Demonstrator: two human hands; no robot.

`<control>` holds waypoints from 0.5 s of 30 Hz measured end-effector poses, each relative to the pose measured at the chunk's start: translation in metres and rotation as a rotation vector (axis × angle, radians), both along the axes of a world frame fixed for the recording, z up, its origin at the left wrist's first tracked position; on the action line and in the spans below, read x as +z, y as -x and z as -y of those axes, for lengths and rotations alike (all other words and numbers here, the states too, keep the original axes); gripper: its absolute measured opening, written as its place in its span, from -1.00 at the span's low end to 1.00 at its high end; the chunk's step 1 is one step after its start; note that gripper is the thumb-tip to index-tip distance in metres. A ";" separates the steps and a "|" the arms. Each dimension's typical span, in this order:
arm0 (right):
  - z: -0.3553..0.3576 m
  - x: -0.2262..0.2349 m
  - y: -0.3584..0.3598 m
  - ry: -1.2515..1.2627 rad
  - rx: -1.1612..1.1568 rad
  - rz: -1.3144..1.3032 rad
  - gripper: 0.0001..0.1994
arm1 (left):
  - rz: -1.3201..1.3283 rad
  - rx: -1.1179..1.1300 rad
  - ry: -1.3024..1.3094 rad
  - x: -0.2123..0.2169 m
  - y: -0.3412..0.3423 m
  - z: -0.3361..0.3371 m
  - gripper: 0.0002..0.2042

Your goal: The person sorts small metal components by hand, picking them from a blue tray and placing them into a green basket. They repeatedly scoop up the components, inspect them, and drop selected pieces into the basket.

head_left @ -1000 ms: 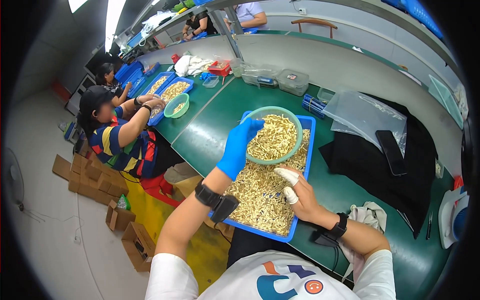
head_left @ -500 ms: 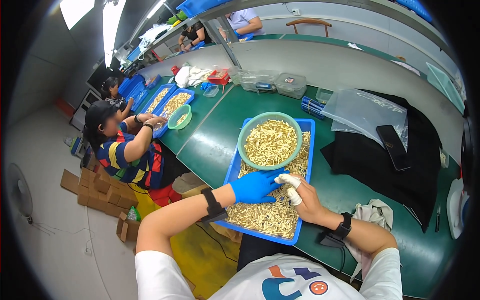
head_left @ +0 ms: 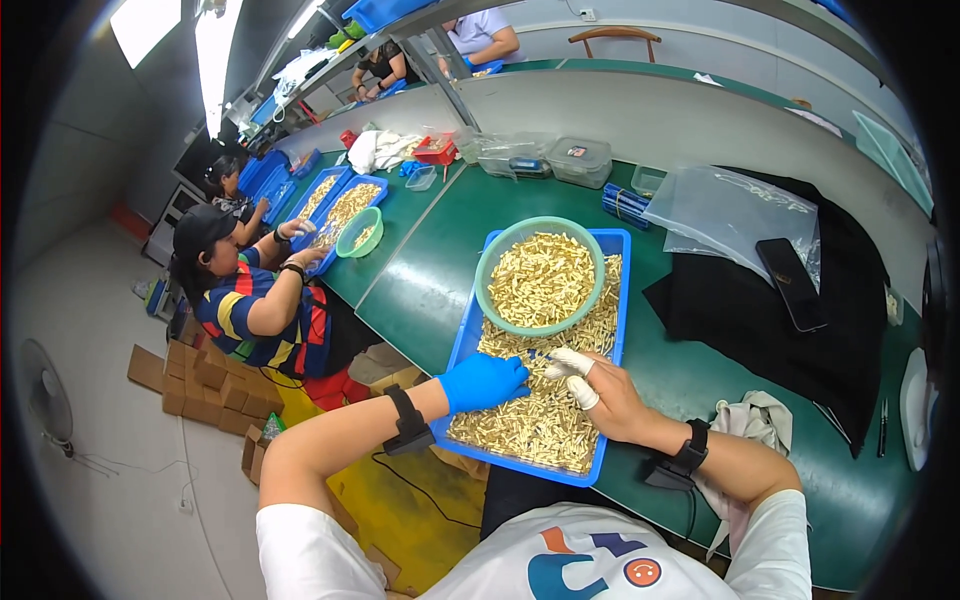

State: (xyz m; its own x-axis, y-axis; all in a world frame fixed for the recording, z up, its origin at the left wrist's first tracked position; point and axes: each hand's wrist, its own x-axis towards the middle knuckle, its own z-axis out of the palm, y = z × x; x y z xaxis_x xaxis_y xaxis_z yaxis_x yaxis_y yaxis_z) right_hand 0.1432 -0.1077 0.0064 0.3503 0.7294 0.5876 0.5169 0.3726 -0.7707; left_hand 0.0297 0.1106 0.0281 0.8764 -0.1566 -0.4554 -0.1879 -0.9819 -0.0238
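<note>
Two hands are working over a blue tray of small brass-coloured parts on a green worktop.

The left hand [head_left: 482, 381], in a blue glove, is lying loosely curled on the loose brass parts [head_left: 530, 425] in the blue tray [head_left: 455, 352], gripping nothing visible. The right hand [head_left: 600, 395], with white-taped fingertips, is pinching at the parts beside it; what it grasps is too small to tell. A green bowl [head_left: 488, 265] of parts is sitting at the tray's far end; a clear plastic bag [head_left: 725, 205] is lying further right.
</note>
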 end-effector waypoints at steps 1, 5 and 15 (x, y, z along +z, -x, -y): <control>0.000 -0.001 0.000 -0.001 -0.003 0.001 -0.64 | 0.004 0.018 -0.010 -0.002 0.000 -0.001 -0.65; 0.001 -0.002 0.003 -0.021 -0.017 0.036 -0.64 | 0.155 0.217 -0.010 -0.007 0.009 -0.003 -0.70; 0.004 0.005 -0.004 0.099 0.054 -0.133 -0.62 | -0.022 1.467 2.321 -0.028 0.033 0.059 -0.79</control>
